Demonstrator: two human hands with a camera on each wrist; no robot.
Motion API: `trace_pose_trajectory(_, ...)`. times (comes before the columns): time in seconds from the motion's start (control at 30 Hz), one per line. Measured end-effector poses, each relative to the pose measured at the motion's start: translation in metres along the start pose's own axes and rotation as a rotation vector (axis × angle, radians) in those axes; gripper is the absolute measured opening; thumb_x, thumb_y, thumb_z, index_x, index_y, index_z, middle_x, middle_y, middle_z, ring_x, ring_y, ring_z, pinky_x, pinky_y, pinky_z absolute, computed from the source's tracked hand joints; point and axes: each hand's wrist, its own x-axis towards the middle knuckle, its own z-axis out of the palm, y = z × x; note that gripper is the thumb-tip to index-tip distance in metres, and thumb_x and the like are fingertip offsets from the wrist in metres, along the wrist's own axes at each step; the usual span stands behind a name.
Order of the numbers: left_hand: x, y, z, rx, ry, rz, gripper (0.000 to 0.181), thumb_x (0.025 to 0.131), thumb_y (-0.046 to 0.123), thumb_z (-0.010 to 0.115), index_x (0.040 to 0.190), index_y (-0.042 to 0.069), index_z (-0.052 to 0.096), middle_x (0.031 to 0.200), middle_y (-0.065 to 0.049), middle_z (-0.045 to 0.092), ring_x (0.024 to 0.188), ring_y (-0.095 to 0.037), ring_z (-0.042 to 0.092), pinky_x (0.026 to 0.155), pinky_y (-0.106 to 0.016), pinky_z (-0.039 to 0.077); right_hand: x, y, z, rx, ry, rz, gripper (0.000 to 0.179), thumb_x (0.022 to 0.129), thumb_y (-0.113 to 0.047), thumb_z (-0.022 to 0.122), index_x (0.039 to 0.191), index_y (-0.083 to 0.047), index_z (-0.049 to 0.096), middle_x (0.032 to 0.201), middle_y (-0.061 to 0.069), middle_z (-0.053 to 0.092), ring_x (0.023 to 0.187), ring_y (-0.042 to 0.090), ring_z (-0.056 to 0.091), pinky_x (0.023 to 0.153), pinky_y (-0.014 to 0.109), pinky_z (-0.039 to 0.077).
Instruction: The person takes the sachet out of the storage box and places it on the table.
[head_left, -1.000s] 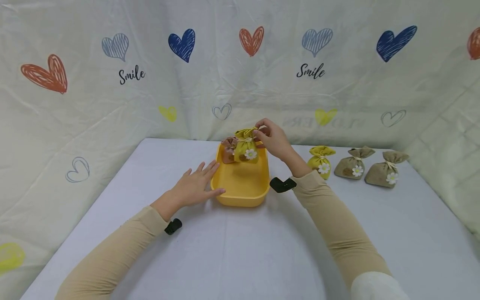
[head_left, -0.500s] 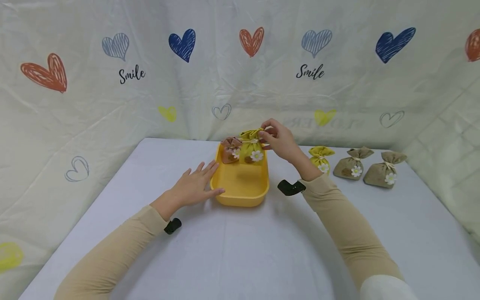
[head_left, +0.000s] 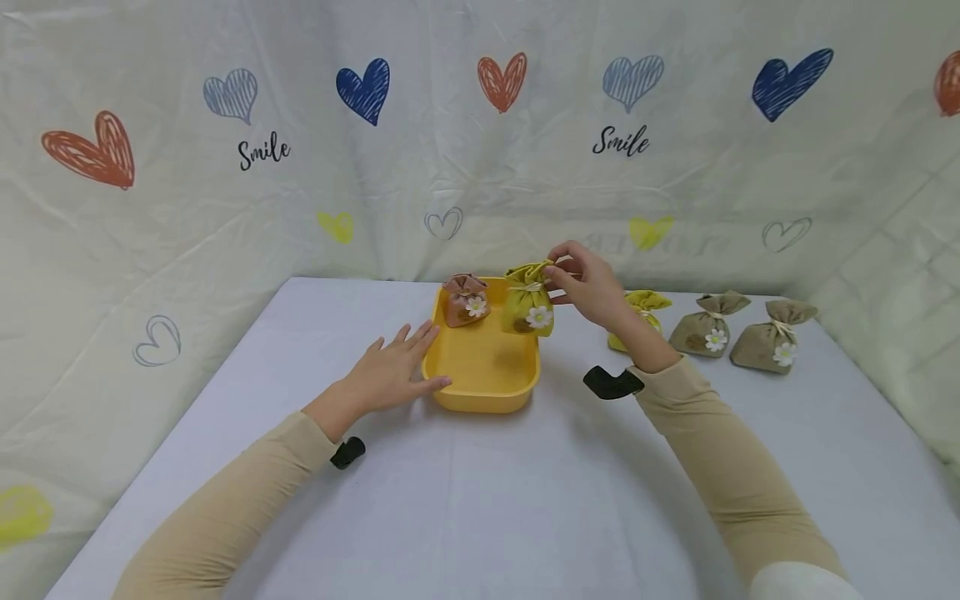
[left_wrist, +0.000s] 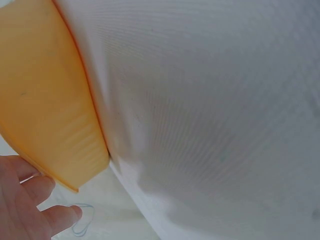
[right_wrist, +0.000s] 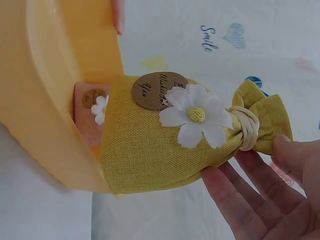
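My right hand (head_left: 588,283) pinches a yellow-green cloth pouch (head_left: 527,308) by its gathered neck, over the right rim of a yellow plastic tray (head_left: 480,383). In the right wrist view that pouch (right_wrist: 150,145) shows a white flower, a round brown tag and a cord tie. Inside the tray, at its back left, stands a pinkish-brown pouch (head_left: 467,302) with a white flower. Fingers spread, my left hand (head_left: 386,375) rests against the tray's left rim. The left wrist view shows some of those fingers (left_wrist: 37,189) by the tray's outer wall (left_wrist: 55,100).
Right of the tray, a second yellow-green pouch (head_left: 647,302) lies partly hidden behind my right wrist. Two grey-brown pouches (head_left: 699,333) with white flowers lie farther right on the white table (head_left: 480,500). A curtain (head_left: 480,167) printed with hearts hangs behind the table.
My right hand has carried the yellow-green pouch rightward, from beside the pinkish-brown pouch to the tray's right rim. The pinkish-brown pouch is now fully uncovered. My left hand has stayed in place.
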Motion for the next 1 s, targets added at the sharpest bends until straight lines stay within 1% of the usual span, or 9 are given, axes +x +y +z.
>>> trace_pose_trajectory(0.13, 0.0, -0.001, 0.0, 0.001, 0.008, 0.006, 0.096, 0.098, 0.072, 0.046, 0.166, 0.013, 0.013, 0.172, -0.004, 0.01, 0.155, -0.037, 0.011, 0.118, -0.067, 0.014, -0.006, 0.001, -0.01, -0.012, 0.005, 0.01, 0.022, 0.109, -0.015, 0.052, 0.123, 0.002, 0.049, 0.12, 0.024, 0.063, 0.112, 0.041, 0.067, 0.085, 0.041, 0.06)
trace_pose_trajectory(0.37, -0.002, -0.001, -0.001, -0.007, 0.006, 0.006, 0.096, 0.098, 0.071, 0.047, 0.166, 0.013, 0.013, 0.172, -0.004, 0.01, 0.155, -0.038, 0.011, 0.118, -0.068, 0.014, -0.02, 0.0, -0.025, -0.033, -0.007, 0.043, 0.027, 0.11, -0.019, 0.05, 0.126, 0.002, 0.046, 0.128, 0.025, 0.06, 0.117, 0.04, 0.064, 0.09, 0.043, 0.057)
trace_pose_trajectory(0.47, -0.003, 0.0, -0.001, -0.01, 0.007, 0.012, 0.096, 0.098, 0.071, 0.047, 0.166, 0.012, 0.014, 0.172, -0.005, 0.011, 0.155, -0.039, 0.012, 0.117, -0.069, 0.015, -0.028, 0.001, -0.031, -0.044, -0.006, 0.054, 0.029, 0.11, -0.02, 0.05, 0.128, 0.002, 0.045, 0.129, 0.025, 0.06, 0.118, 0.041, 0.063, 0.091, 0.043, 0.057)
trace_pose_trajectory(0.67, -0.003, 0.0, -0.001, -0.014, -0.001, 0.007, 0.097, 0.097, 0.072, 0.047, 0.166, 0.013, 0.013, 0.172, -0.004, 0.01, 0.155, -0.038, 0.011, 0.118, -0.068, 0.014, -0.042, 0.01, -0.043, -0.068, 0.004, 0.068, 0.03, 0.11, -0.021, 0.05, 0.13, 0.002, 0.046, 0.128, 0.025, 0.06, 0.115, 0.038, 0.064, 0.088, 0.034, 0.058)
trace_pose_trajectory(0.77, -0.003, 0.0, -0.002, -0.011, 0.002, 0.006, 0.096, 0.097, 0.071, 0.047, 0.166, 0.013, 0.014, 0.172, -0.004, 0.011, 0.155, -0.038, 0.011, 0.118, -0.068, 0.015, -0.047, 0.016, -0.049, -0.077, 0.011, 0.052, 0.03, 0.11, -0.02, 0.05, 0.13, 0.002, 0.047, 0.126, 0.026, 0.061, 0.11, 0.031, 0.067, 0.085, 0.029, 0.059)
trace_pose_trajectory(0.83, -0.003, 0.0, -0.001, -0.007, 0.003, 0.006, 0.096, 0.098, 0.072, 0.046, 0.166, 0.013, 0.013, 0.172, -0.004, 0.01, 0.155, -0.038, 0.011, 0.118, -0.068, 0.015, -0.05, 0.019, -0.053, -0.081, 0.018, 0.041, 0.03, 0.11, -0.019, 0.049, 0.13, 0.003, 0.047, 0.124, 0.026, 0.061, 0.103, 0.022, 0.068, 0.083, 0.026, 0.058)
trace_pose_trajectory(0.9, -0.003, 0.0, -0.001, -0.005, 0.004, 0.006, 0.096, 0.098, 0.072, 0.046, 0.166, 0.013, 0.013, 0.172, -0.004, 0.01, 0.155, -0.037, 0.011, 0.118, -0.068, 0.015, -0.053, 0.021, -0.056, -0.076, 0.023, 0.031, 0.03, 0.11, -0.018, 0.049, 0.129, 0.005, 0.046, 0.122, 0.026, 0.061, 0.098, 0.013, 0.068, 0.082, 0.026, 0.059)
trace_pose_trajectory(1.0, -0.002, -0.001, 0.0, -0.007, 0.003, 0.003, 0.096, 0.097, 0.072, 0.046, 0.166, 0.013, 0.013, 0.172, -0.004, 0.01, 0.155, -0.037, 0.01, 0.118, -0.067, 0.014, -0.057, 0.024, -0.061, -0.082, 0.032, 0.022, 0.029, 0.11, -0.017, 0.049, 0.128, 0.006, 0.046, 0.119, 0.026, 0.06, 0.091, 0.005, 0.066, 0.08, 0.026, 0.059)
